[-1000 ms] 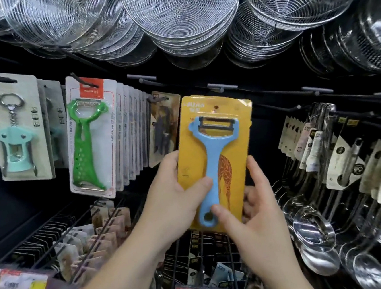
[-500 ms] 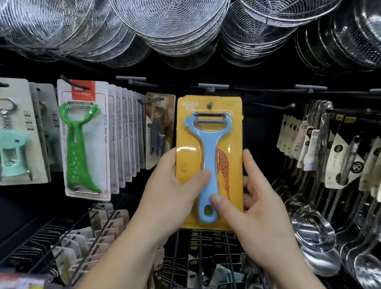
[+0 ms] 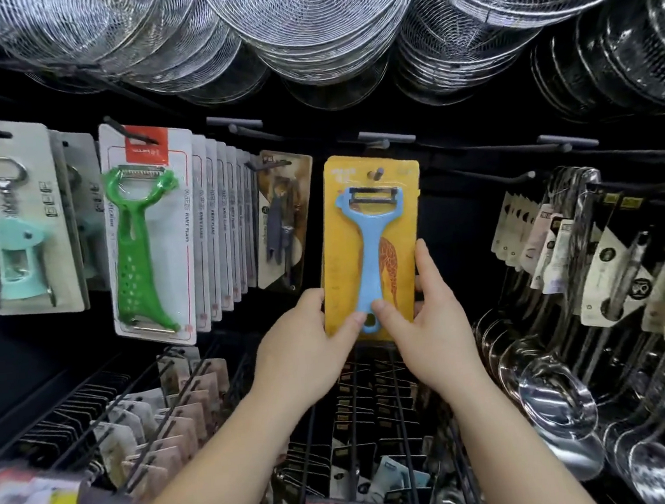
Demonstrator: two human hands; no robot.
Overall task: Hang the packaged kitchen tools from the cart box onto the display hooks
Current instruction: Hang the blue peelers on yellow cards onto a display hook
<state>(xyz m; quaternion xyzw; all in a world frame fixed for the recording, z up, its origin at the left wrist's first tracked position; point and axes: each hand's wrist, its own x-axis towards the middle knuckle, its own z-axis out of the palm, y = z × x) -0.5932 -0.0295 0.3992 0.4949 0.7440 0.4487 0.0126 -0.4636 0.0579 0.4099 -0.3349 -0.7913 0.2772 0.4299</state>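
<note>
With my left hand [image 3: 305,346] and right hand [image 3: 431,319] both pinching the bottom of the yellow peeler card [image 3: 370,244], whose hang-hole sits at the hook tip [image 3: 377,173], I judge early release would drop it before it is fully threaded.

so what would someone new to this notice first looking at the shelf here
Most likely the yellow peeler pack at the centre, with a blue peeler in it, held at its lower end by both hands: left hand and right hand. A hook tip shows through its hang hole. Next, the stacked wire strainers overhead and the green peeler pack hanging to the left.
</note>
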